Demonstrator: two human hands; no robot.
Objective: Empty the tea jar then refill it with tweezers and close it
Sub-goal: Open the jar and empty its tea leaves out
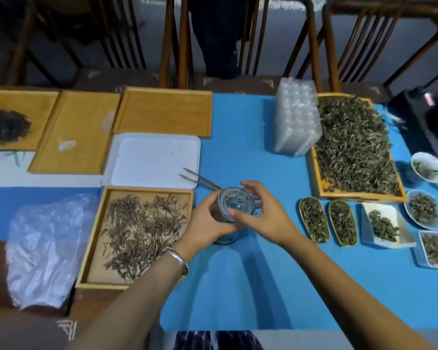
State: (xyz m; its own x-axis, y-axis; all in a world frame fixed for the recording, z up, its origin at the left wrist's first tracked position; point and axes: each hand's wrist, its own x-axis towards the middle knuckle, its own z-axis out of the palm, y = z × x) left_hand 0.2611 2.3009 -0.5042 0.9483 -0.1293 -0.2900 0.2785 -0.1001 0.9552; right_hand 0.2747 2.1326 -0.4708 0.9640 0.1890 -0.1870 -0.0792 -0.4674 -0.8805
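L hand [208, 221] is wrapping the jar [228, 223] body from the left, fingers curled round it, prob to keep it from spinning. R hand [261, 210] is coming over the top, thumb and fingertips pinching the lid [235, 201] rim; lid is sitting on the jar mouth. I'm reading this as the lid step: twisting or seating it. Can't tell on vs off from one frame, nor if it's fully seated.

Jar is just right of the tea tray [137, 236], over the blue mat [250, 286]; whether it's resting on the mat or lifted, can't tell. Some dark leaf is showing through the glass, amt unclear.

Tweezers [200, 179] are lying behind the jar, tips on the white tray [152, 160], neither hand on them. Parked within reach, I'd guess, for the refill pass.

Tea tray is holding loose leaves spread thin, likely so single leaves can be picked.

Further out: big tray [354, 147] heaped w/ tea on the right, w/ small dishes [314, 219] of samples in front. Plastic bag [46, 248] far left. Not part of this job afaict.

Risk imo: glass is slick, so a slip during the twist would tip leaf onto the mat.
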